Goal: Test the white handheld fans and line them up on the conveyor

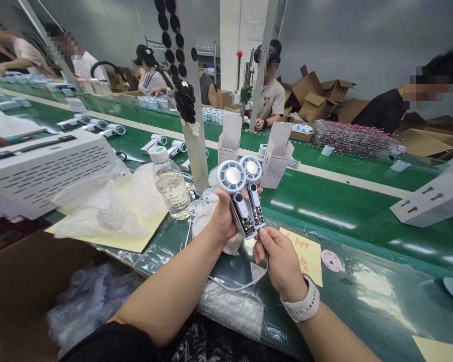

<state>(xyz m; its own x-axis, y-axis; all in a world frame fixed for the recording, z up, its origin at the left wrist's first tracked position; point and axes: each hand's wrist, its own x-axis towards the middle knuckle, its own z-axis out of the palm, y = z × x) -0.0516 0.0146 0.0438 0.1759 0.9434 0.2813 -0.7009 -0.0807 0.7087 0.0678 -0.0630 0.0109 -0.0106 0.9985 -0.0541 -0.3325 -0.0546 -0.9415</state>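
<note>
My left hand (221, 216) is wrapped round the handles of two small white handheld fans (238, 188), held upright side by side with their round heads at the top. My right hand (279, 259), with a white watch on its wrist, pinches something small at the fans' lower ends; a thin white cable (234, 286) runs from there across the table. I cannot make out what the fingertips hold.
A clear water bottle (170, 183) and crumpled plastic bags (109, 206) lie to the left, next to a white perforated machine (41, 168). Two open white cartons (277, 153) stand on the green conveyor (343, 201). A yellow note (305, 254) lies to the right. Several people sit across the belt.
</note>
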